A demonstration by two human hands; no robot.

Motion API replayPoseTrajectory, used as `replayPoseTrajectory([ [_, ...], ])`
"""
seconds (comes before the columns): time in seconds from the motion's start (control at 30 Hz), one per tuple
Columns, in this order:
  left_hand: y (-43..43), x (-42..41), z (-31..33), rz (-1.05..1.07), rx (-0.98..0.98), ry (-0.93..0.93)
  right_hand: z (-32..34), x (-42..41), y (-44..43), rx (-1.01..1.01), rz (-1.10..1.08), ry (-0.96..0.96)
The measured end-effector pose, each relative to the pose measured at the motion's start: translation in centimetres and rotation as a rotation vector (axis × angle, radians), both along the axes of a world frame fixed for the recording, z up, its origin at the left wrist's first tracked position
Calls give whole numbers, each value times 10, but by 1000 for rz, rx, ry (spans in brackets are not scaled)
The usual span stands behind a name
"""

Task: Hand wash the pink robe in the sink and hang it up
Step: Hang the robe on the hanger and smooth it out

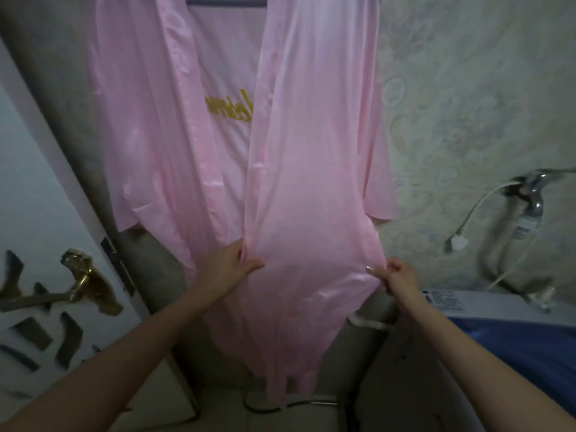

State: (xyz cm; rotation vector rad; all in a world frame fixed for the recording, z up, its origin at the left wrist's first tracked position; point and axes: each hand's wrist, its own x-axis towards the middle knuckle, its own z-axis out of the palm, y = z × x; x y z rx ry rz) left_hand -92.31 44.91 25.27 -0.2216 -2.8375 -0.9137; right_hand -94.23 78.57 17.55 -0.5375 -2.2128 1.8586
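Observation:
The pink robe (299, 169) hangs full length from a bar (226, 0) at the top of the view, open at the front, with gold lettering showing on its inner back. My left hand (229, 269) grips the inner edge of the right front panel at about hip height. My right hand (397, 274) pinches the same panel's outer edge, so the cloth is spread between both hands. The hem hangs below my hands, near the floor.
A white door with a brass handle (82, 280) stands at the left. On the patterned wall at the right are a tap (534, 188) with a white hose and plug (456, 243). A white appliance top with blue cloth (530, 347) sits at lower right.

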Motion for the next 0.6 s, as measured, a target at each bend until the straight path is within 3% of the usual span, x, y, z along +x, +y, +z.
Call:
replayPoseTrajectory([
  [0.07, -8, 1, 4, -61, 239, -86, 3, -5, -5, 92, -7, 28],
  [0.13, -13, 4, 10, -164, 406, -225, 4, -9, -7, 47, 44, 20],
  [0.23, -19, 13, 15, -312, 395, -570, 10, -6, -7, -47, 251, -138],
  [0.27, -20, 13, 18, -274, 318, -564, 11, -7, -8, -7, 236, -136],
  [0.37, -20, 6, 20, 41, -177, -110, 13, -9, -10, 173, 48, -28],
  [0.43, -16, 7, 19, 29, -143, -39, 14, -5, -12, 119, 206, -80],
  [0.5, -13, 10, 15, -164, 8, -196, 20, 5, -13, -24, 547, -329],
  [0.53, -14, 13, 15, -231, 30, -247, 19, 6, -11, 6, 620, -399],
  [0.6, -16, 10, 14, -172, -88, -182, 17, -1, -11, 110, 484, -309],
])
